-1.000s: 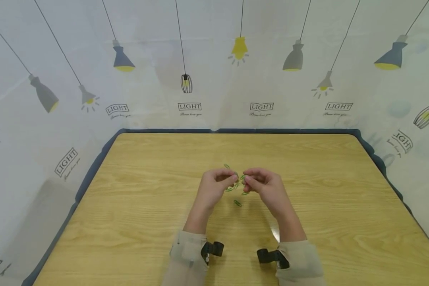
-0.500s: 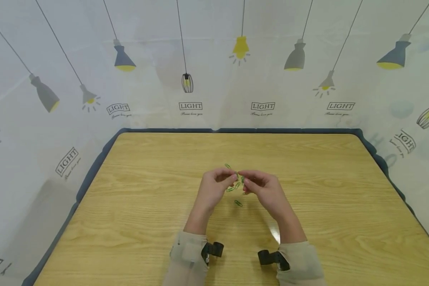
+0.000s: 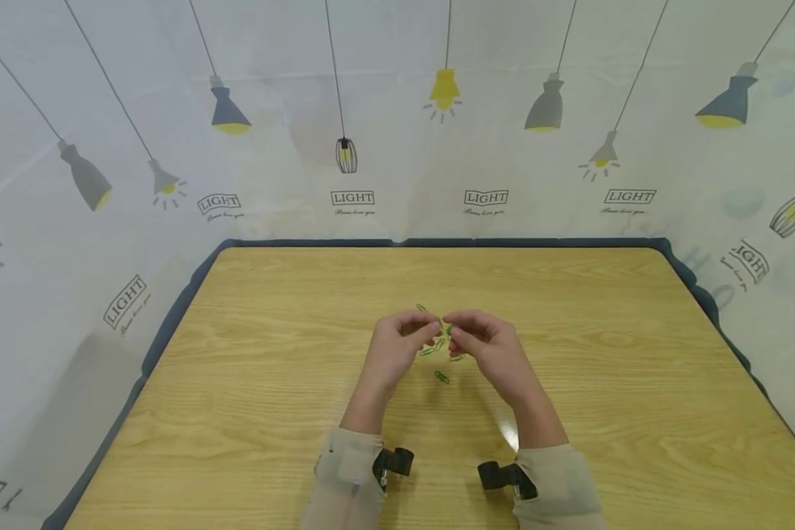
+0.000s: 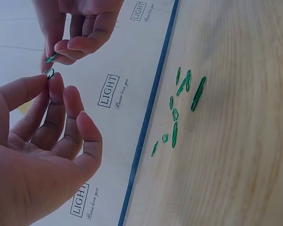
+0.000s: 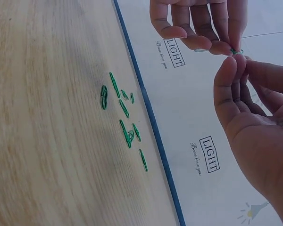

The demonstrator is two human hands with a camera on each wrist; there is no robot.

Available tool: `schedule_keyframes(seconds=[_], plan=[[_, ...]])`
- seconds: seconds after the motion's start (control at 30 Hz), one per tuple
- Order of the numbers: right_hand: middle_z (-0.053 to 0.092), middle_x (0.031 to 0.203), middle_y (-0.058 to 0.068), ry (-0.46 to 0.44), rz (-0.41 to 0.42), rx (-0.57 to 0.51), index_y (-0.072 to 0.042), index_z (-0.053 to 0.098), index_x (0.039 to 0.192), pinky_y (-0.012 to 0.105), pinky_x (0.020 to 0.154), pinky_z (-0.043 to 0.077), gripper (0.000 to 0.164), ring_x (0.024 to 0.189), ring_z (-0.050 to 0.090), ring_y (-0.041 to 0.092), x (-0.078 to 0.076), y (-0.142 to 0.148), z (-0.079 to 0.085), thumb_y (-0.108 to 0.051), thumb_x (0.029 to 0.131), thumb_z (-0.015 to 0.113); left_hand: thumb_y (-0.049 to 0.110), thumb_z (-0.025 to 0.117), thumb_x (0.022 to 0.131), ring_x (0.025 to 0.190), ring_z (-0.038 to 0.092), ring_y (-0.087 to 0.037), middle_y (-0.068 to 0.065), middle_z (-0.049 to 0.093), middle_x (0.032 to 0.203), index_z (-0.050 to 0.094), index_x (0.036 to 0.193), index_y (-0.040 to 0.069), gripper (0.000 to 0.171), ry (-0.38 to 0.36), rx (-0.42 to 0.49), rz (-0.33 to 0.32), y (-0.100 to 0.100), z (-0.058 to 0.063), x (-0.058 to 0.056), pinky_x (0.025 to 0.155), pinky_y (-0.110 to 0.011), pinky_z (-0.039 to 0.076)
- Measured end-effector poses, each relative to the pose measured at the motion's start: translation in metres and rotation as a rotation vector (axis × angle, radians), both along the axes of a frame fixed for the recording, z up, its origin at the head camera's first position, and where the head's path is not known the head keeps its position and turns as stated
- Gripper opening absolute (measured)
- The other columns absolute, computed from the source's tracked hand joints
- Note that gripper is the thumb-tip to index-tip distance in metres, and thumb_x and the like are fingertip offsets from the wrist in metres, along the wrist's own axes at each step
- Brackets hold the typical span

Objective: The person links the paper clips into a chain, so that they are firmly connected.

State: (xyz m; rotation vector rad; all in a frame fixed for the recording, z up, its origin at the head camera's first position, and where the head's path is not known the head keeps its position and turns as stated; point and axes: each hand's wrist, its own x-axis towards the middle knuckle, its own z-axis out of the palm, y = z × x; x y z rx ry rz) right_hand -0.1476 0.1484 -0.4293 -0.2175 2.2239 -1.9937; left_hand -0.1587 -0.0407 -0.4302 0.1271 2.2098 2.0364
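Observation:
Above the table, my left hand (image 3: 393, 346) pinches a small green paper clip (image 4: 49, 73) between thumb and forefinger, its other fingers loosely bent. Facing it, my right hand (image 3: 493, 350) holds another green paper clip (image 4: 52, 57) at its fingertips. The fingertips of both hands are close together; in the right wrist view they overlap, so whether the two clips touch I cannot tell. Below the hands, several loose green paper clips (image 3: 442, 377) lie scattered on the table, some partly hidden by the fingers in the head view.
The wood-grain table (image 3: 271, 412) has a dark blue edging (image 3: 318, 242) along its back and sides. A pale curtain (image 3: 397, 96) printed with lamps and lettering surrounds it. A black wrist camera (image 3: 397, 462) sits on the left sleeve, another black camera (image 3: 493, 475) on the right.
My right hand has come slightly left toward the left hand, its forefinger reaching across half a second ago and now drawn back a little. The left hand and the loose clips stay in place.

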Motion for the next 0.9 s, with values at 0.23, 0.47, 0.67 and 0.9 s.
schedule_keyframes(seconds=[0.23, 0.47, 0.67, 0.9], plan=[[0.066, 0.106, 0.010, -0.010, -0.008, -0.008, -0.003, 0.068, 0.134, 0.032, 0.091, 0.062, 0.028, 0.090, 0.066, 0.016, -0.0005, -0.0020, -0.0005, -0.015, 0.111, 0.058, 0.018, 0.071, 0.103, 0.090, 0.071, -0.015, -0.014, 0.077, 0.110, 0.076, 0.117, 0.003, 0.021, 0.007, 0.018, -0.002, -0.0002, -0.0010, -0.0004, 0.099, -0.056, 0.057], [0.066, 0.121, 0.017, -0.006, -0.014, 0.001, -0.004, 0.068, 0.134, 0.028, 0.090, 0.062, 0.028, 0.093, 0.066, 0.014, -0.0010, -0.0025, -0.0022, -0.014, 0.111, 0.058, 0.017, 0.070, 0.104, 0.095, 0.076, -0.027, -0.018, 0.079, 0.109, 0.076, 0.117, 0.002, 0.021, 0.021, 0.023, -0.012, -0.0007, -0.0035, -0.0017, 0.090, -0.047, 0.060], [0.067, 0.113, 0.010, 0.002, -0.022, 0.009, -0.005, 0.069, 0.134, 0.037, 0.092, 0.063, 0.027, 0.091, 0.065, 0.015, -0.0022, -0.0029, -0.0030, -0.014, 0.110, 0.059, 0.019, 0.070, 0.104, 0.089, 0.073, -0.018, -0.015, 0.078, 0.107, 0.076, 0.115, 0.003, 0.021, 0.026, 0.014, 0.001, -0.0006, -0.0056, -0.0036, 0.083, -0.041, 0.057], [0.070, 0.101, 0.002, 0.009, -0.022, 0.027, -0.004, 0.071, 0.132, 0.036, 0.089, 0.062, 0.027, 0.087, 0.066, 0.015, -0.0012, -0.0043, -0.0022, -0.014, 0.108, 0.063, 0.020, 0.072, 0.103, 0.088, 0.070, -0.014, -0.013, 0.076, 0.111, 0.077, 0.116, 0.005, 0.021, 0.030, 0.011, 0.016, -0.0012, -0.0056, -0.0025, 0.086, -0.048, 0.057]])
